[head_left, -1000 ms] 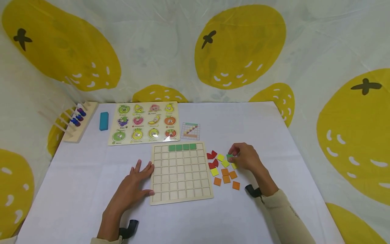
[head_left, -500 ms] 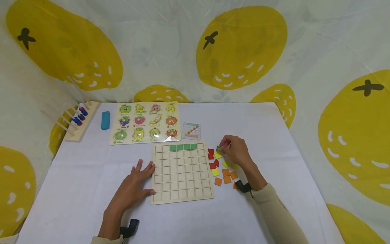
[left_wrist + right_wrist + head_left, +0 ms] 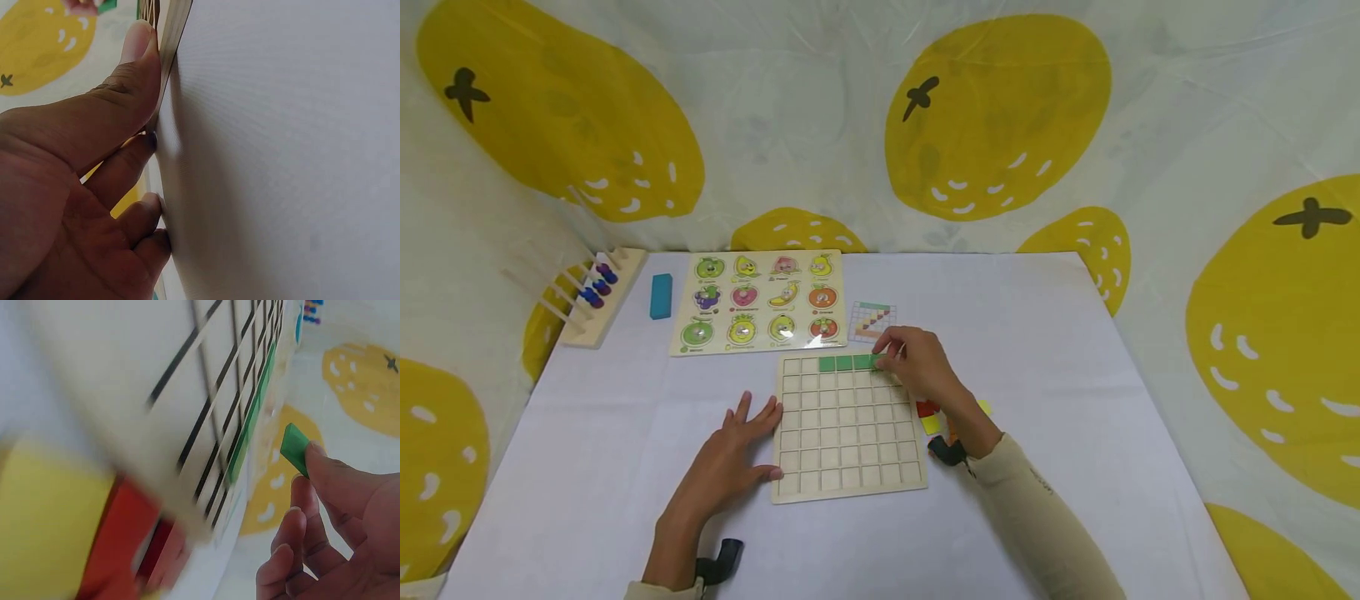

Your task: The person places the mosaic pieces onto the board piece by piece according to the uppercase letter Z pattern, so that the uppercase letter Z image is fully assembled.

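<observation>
My right hand (image 3: pixel 921 367) pinches a green square tile (image 3: pixel 292 449) between thumb and fingertips, over the top right part of the wooden grid board (image 3: pixel 850 410). In the right wrist view the tile is tilted and apart from the board. A row of green tiles (image 3: pixel 845 363) lies in the board's top row; my right fingers partly cover its right end. My left hand (image 3: pixel 718 462) rests at the board's left edge with fingers spread. Its thumb (image 3: pixel 136 53) touches that edge in the left wrist view.
Red pieces (image 3: pixel 927 409) and yellow squares (image 3: pixel 932 424) lie right of the board, partly behind my right arm. Behind the board are a pattern card (image 3: pixel 865 321), a fruit puzzle (image 3: pixel 758 315), a blue block (image 3: pixel 661 296) and a peg stand with beads (image 3: pixel 591 317).
My right hand has carried the green tile leftward from among the loose pieces to over the board's top right. My left hand has stayed at the board's edge.
</observation>
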Available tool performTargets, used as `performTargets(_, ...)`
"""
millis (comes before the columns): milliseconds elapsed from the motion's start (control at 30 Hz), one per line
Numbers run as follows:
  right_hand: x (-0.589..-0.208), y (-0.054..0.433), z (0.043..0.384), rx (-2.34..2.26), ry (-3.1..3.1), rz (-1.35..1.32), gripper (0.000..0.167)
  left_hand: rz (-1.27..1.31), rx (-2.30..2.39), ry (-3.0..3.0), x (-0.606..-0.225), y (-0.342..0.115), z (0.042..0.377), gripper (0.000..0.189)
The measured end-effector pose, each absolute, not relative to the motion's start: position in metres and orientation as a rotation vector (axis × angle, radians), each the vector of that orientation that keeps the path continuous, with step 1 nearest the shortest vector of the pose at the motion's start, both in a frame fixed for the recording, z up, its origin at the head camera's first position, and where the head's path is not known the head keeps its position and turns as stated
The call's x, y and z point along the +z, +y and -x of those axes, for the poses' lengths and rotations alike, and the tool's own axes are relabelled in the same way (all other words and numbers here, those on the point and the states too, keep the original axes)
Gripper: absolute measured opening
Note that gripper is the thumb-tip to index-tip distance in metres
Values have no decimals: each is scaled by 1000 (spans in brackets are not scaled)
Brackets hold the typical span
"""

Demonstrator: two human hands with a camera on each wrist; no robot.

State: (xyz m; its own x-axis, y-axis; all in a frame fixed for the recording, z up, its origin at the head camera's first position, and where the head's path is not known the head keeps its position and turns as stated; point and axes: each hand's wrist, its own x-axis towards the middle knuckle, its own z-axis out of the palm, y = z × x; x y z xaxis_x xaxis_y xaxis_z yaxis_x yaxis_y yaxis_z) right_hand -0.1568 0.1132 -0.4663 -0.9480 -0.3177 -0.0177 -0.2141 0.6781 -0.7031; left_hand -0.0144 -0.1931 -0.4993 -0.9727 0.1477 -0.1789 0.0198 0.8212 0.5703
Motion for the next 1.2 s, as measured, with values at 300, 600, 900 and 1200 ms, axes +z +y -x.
performTargets(300,-470,68,163,-1122,2689,574,9,-142,871,2794,-499,-193,15,109)
performTargets(600,-475,29,173,-1051,2656,573,11,-134,855,2782,-497,-193,15,107)
performTargets(900,-483,6,178,-892,2706,572,14,-144,846,2780,-496,-193,15,106)
performTargets(1200,-482,3,175,-760,2771,599,15,-151,843,2790,-497,-193,15,107)
